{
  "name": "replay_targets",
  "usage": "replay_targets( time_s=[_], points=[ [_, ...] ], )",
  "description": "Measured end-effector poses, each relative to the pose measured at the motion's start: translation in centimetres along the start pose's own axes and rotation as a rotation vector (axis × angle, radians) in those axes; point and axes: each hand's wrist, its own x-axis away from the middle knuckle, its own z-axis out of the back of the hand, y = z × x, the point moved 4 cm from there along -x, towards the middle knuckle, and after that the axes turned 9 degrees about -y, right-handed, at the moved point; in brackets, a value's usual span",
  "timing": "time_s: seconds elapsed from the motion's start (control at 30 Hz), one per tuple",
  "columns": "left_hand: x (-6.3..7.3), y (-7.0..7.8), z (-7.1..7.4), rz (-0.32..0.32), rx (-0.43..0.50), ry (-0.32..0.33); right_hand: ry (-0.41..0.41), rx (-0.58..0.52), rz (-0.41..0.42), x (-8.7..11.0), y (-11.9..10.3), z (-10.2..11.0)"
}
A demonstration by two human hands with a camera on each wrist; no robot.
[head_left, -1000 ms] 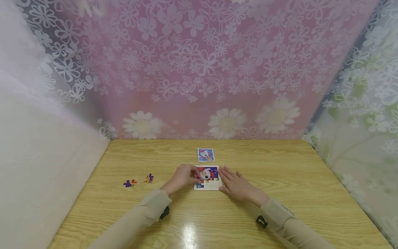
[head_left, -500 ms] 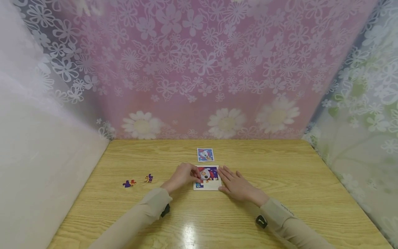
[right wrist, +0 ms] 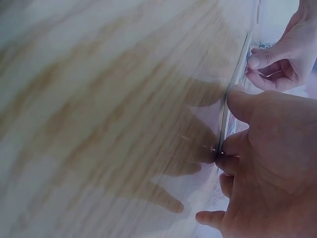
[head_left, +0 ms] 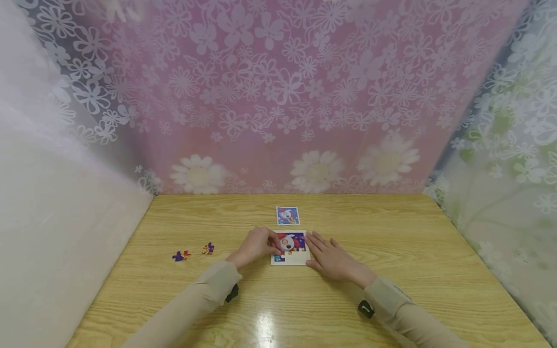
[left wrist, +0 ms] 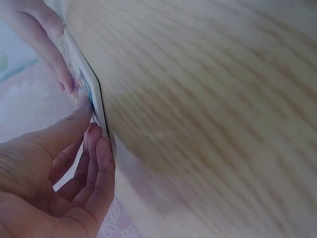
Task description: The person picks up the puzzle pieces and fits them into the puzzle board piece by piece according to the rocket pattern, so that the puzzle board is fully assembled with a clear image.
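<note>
A partly filled jigsaw puzzle (head_left: pixel 287 244) lies in a white-rimmed tray board (head_left: pixel 298 261), showing a white-faced figure in red on purple; its lower right is bare. My left hand (head_left: pixel 257 246) is at the board's left side, thumb and curled fingers pinching a jigsaw piece at the picture's left edge; the fingers hide most of that piece. In the left wrist view the left thumb (left wrist: pixel 81 106) lies on the picture near the rim. My right hand (head_left: pixel 332 258) rests with extended fingers along the board's right edge, fingertips right at the rim in the right wrist view.
A small picture card (head_left: pixel 288 216) with a similar figure lies just behind the board. Loose jigsaw pieces, a purple and orange pair (head_left: pixel 181 255) and a purple and yellow one (head_left: pixel 208 249), lie on the wooden table (head_left: pixel 370 222) to the left. Floral curtains surround the table.
</note>
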Motion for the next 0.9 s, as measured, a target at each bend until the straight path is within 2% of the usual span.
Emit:
replay_targets(
  time_s=[0.2, 0.37, 0.67, 0.8, 0.9],
  points=[
    [0.3, -1.9, 0.3, -0.02, 0.032, 0.01, -0.003, 0.007, 0.001, -0.1, -0.2, 0.0],
    [1.2, -3.7, 1.5, 0.021, 0.088, 0.038, 0.003, -0.001, 0.005, 0.1, -0.3, 0.2],
    [3.6, -6.0, 4.1, 0.08, 0.339, 0.111, 0.019, -0.003, 0.028, -0.1, -0.2, 0.1],
    [4.8, -7.4, 5.0, 0.063, 0.412, 0.141, 0.013, -0.001, 0.018, -0.1, 0.0, -0.1],
    [5.8, -8.3, 5.9, 0.033, 0.433, 0.155, 0.009, 0.018, 0.006, -0.2, 0.1, -0.3]
  ],
)
